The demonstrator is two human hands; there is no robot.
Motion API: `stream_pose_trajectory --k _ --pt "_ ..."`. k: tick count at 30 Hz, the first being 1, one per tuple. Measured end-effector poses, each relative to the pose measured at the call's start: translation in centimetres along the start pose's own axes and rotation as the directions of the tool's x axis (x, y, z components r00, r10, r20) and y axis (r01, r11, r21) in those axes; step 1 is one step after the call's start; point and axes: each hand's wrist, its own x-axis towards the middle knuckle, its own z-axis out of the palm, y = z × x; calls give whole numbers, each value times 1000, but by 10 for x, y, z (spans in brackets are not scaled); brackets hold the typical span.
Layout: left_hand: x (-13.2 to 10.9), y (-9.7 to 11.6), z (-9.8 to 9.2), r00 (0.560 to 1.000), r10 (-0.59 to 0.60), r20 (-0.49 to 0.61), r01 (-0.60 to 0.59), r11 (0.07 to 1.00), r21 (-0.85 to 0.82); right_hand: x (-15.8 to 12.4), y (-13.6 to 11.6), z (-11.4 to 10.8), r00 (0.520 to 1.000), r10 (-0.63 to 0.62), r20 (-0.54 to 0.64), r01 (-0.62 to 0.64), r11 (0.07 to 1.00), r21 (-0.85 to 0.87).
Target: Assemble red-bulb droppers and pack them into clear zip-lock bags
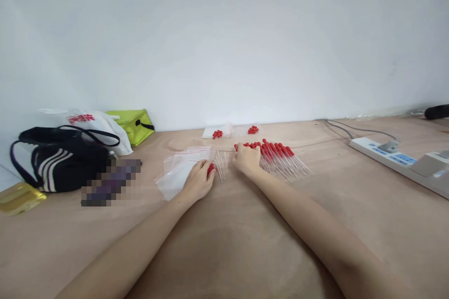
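My left hand [199,181] lies over the right edge of the clear zip bags [175,177], its fingers curled round several red rubber bulbs [211,169]. Just right of those fingertips, several bare glass dropper tubes [220,166] lie loosely side by side. My right hand [247,159] is closed at the left end of a row of red-bulbed droppers [277,154]. Red shows at its fingertips, on what looks like a dropper's bulb; the tube below is hidden by the hand. The row's thin tips point toward me and to the right.
Behind the hands, small piles of red bulbs [217,134] rest on clear bags [239,131] by the wall. At left sit a black bag [66,159], a white plastic bag [105,126] and a green box bag [135,126]. A power strip [393,154] lies at right.
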Motion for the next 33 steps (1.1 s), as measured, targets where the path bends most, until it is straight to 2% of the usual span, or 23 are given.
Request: stream_pose_trajectory --k 6,11,14,21,28,33 --pt "1 2 2 997 72 24 -72 997 -22 2 5 8 1000 -10 24 11 999 -43" --pt "2 4 0 993 112 32 -109 990 -95 -2 3 4 998 -56 6 57 997 -45" --pt "2 4 -1 997 77 -14 -78 990 -116 -5 -8 2 996 -83 14 83 997 -5" --pt "4 -2 -2 997 4 -79 -10 998 -69 1 -20 9 995 16 96 -20 999 41" --pt "4 -4 0 988 71 -136 -78 996 -50 -1 -19 5 991 38 125 -45 998 51" --pt "4 -3 -3 961 90 -262 -108 993 -56 -14 -8 -3 997 -8 83 2 997 75"
